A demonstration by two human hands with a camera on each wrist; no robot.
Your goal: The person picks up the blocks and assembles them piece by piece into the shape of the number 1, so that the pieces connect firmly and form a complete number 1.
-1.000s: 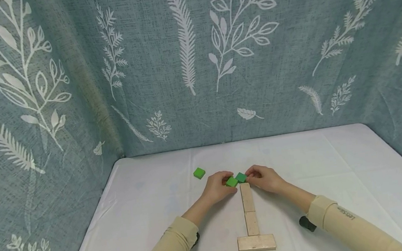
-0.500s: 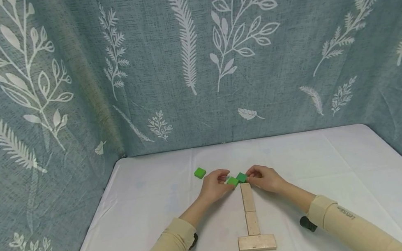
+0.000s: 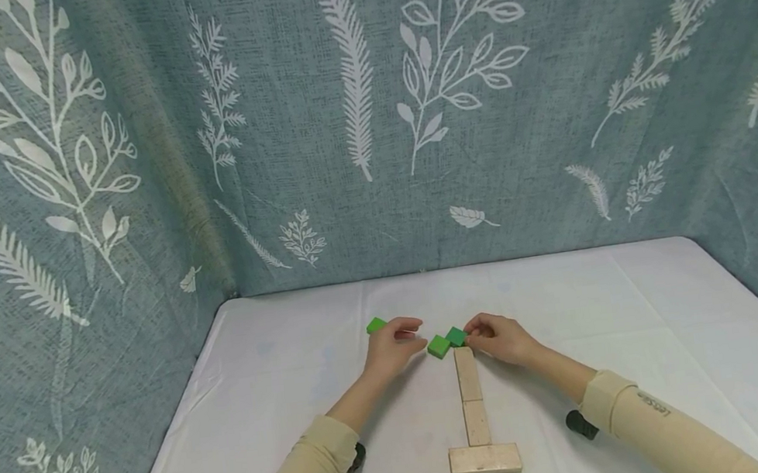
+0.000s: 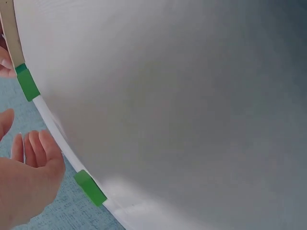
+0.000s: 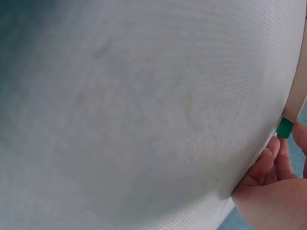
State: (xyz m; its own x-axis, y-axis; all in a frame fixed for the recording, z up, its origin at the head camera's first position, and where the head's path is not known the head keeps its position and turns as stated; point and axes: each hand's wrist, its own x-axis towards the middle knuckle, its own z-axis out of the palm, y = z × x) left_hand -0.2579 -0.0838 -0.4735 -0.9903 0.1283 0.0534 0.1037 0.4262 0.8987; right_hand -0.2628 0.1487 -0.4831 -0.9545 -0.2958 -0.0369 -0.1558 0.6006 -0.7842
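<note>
My right hand [image 3: 500, 337] pinches the right corner of a dark green square block [image 3: 456, 336] between thumb and fingers; the right wrist view has the same dark green block [image 5: 285, 128] at the fingertips. The block sits at the far end of a wooden plank [image 3: 468, 374]. Against its left side lies a light green block [image 3: 438, 347], turned like a diamond. Just left of that block, my left hand [image 3: 390, 348] is spread with nothing in it. Another light green block [image 3: 375, 325] is partly hidden behind the left hand.
A second wooden plank [image 3: 476, 422] continues the line toward me and meets a crosswise wooden block [image 3: 485, 459]. All lie on a white-covered table [image 3: 286, 403]. A leaf-patterned curtain [image 3: 309, 119] hangs behind and to the sides.
My left hand has let go of the light green block and moved left, toward the other light green block. The right hand has stayed at the dark green block.
</note>
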